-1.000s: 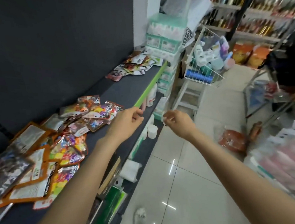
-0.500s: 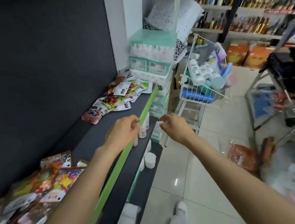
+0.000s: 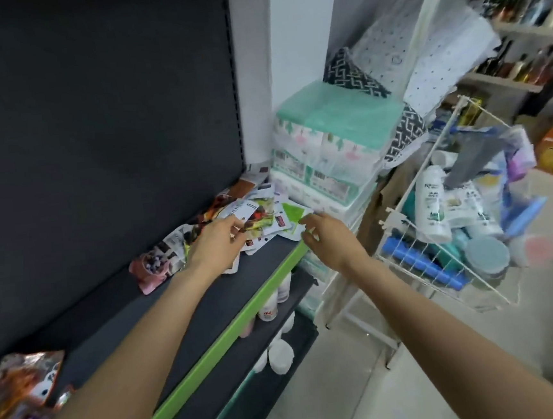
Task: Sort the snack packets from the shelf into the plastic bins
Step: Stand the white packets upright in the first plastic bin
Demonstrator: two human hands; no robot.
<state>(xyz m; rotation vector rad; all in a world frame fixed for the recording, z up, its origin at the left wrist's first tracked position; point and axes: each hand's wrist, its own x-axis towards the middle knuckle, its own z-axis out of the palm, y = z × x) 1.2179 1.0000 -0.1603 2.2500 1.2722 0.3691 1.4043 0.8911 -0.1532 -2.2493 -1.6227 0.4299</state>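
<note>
Snack packets [image 3: 259, 216] lie mid-frame on the shelf [image 3: 247, 278], strung lower left to upper right. Our left hand [image 3: 216, 248] rests palm-down on them (grip unclear); our right hand [image 3: 329, 238] hovers beside, fingers slack.

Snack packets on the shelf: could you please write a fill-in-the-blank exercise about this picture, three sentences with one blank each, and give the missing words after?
1. The front edge of the shelf is ____.
2. The left hand and the right hand both reach to one pile of snack packets; the packet nearest the right hand shows a green ____.
3. The wire basket with the white bottle is nearer to the ____ hand.

Missing words: green; triangle; right.
</note>
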